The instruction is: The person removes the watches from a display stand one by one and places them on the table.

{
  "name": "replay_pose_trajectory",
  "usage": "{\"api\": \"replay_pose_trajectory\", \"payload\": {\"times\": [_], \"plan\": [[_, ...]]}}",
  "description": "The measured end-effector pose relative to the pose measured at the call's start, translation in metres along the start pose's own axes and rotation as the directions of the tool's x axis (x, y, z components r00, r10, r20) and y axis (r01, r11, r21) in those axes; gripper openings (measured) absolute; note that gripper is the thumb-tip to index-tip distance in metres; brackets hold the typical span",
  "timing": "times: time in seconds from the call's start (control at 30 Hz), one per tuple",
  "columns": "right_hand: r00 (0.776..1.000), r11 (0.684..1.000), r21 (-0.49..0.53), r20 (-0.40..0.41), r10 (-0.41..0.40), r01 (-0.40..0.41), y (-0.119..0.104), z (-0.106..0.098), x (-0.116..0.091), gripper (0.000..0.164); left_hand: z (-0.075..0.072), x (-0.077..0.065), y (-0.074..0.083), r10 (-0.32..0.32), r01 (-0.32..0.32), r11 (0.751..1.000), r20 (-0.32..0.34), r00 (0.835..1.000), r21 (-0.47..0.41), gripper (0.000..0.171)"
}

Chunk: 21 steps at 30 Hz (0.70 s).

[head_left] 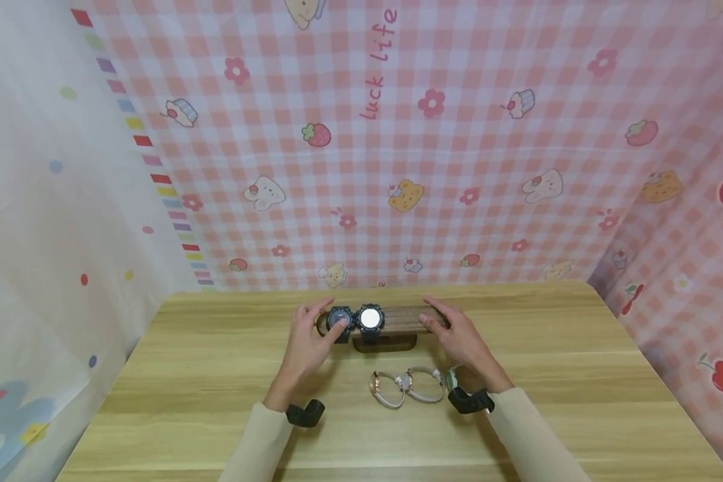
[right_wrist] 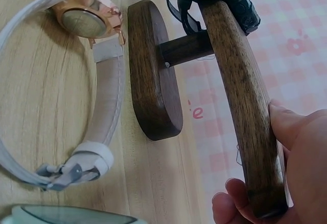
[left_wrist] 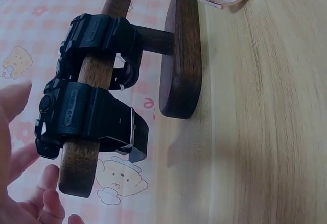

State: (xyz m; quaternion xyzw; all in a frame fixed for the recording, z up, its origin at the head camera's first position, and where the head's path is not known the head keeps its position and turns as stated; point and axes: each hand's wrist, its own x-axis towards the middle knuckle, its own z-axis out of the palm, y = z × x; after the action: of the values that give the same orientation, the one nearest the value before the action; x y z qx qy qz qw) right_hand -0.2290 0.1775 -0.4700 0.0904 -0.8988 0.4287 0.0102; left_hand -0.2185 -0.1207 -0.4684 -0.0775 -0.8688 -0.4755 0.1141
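Two black wristwatches are fastened side by side round the bar of a dark wooden watch stand (head_left: 404, 320). My left hand (head_left: 307, 333) is at the bar's left end, its thumb over the face of the outer black watch (left_wrist: 71, 112) and other fingers behind. Beside that one, the inner black watch (head_left: 370, 318) has a face bright with glare. My right hand (head_left: 462, 340) grips the bare right end of the bar, thumb in front and fingers curled behind. The stand's base (left_wrist: 186, 55) rests on the table below the bar.
On the wooden table (head_left: 187, 375), in front of the stand, are two watches with pale straps, one with a rose-gold case (right_wrist: 84, 22). A pale green watch (head_left: 452, 379) lies near my right wrist. A pink checked cloth (head_left: 361, 161) hangs behind the table.
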Motion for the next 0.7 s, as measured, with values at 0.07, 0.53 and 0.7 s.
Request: {"api": "replay_pose_trajectory", "payload": {"times": [0.07, 0.53, 0.7], "plan": [[1.0, 1.0, -0.006, 0.003, 0.005, -0.005, -0.0002, -0.0002, -0.0001, 0.053, 0.0001, -0.0003, 0.0001, -0.005, 0.005, 1.0, 0.016, 1.0, -0.002, 0.061], [0.999, 1.0, 0.002, 0.026, -0.021, 0.021, -0.0006, -0.0019, 0.001, 0.052, 0.0011, 0.0014, -0.0041, 0.024, -0.025, 1.0, 0.072, 0.997, 0.012, 0.077], [0.999, 1.0, 0.0, 0.031, -0.018, 0.018, -0.0021, -0.0034, -0.0002, 0.053, -0.0001, 0.0027, -0.0059, 0.038, -0.04, 0.999, 0.076, 0.996, 0.033, 0.078]]}}
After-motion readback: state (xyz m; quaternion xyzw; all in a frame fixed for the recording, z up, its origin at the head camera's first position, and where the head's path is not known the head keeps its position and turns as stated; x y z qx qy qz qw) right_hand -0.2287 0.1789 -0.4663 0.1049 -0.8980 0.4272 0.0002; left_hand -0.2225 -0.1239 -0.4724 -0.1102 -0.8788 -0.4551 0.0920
